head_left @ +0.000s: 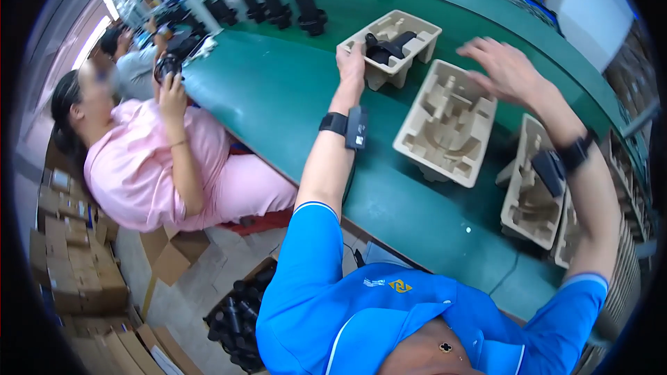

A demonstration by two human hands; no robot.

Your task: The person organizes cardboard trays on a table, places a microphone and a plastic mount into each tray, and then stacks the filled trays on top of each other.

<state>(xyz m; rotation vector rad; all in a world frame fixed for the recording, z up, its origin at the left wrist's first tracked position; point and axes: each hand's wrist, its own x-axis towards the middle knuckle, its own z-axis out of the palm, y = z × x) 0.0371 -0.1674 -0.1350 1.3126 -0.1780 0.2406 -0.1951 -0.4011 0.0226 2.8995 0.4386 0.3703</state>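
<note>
My left hand [351, 68] grips the near left corner of a beige moulded pulp tray [422, 28]. In that tray lies a black device [390, 48] with a rounded part; its exact kind I cannot make out. My right hand [506, 73], slightly blurred, hovers with fingers spread over the far right end of a second pulp tray [410, 140]. No product shows in this tray's shaped hollows. To the right, under my right forearm, stands a third pulp tray [535, 226], with part of another tray beyond it.
Several black cylindrical devices [309, 14] stand along the far side of the green table [264, 90]. At left, a co-worker in pink [153, 160] holds a black part [168, 67]. A box of black parts [240, 323] sits on the floor, near stacked cartons [76, 257].
</note>
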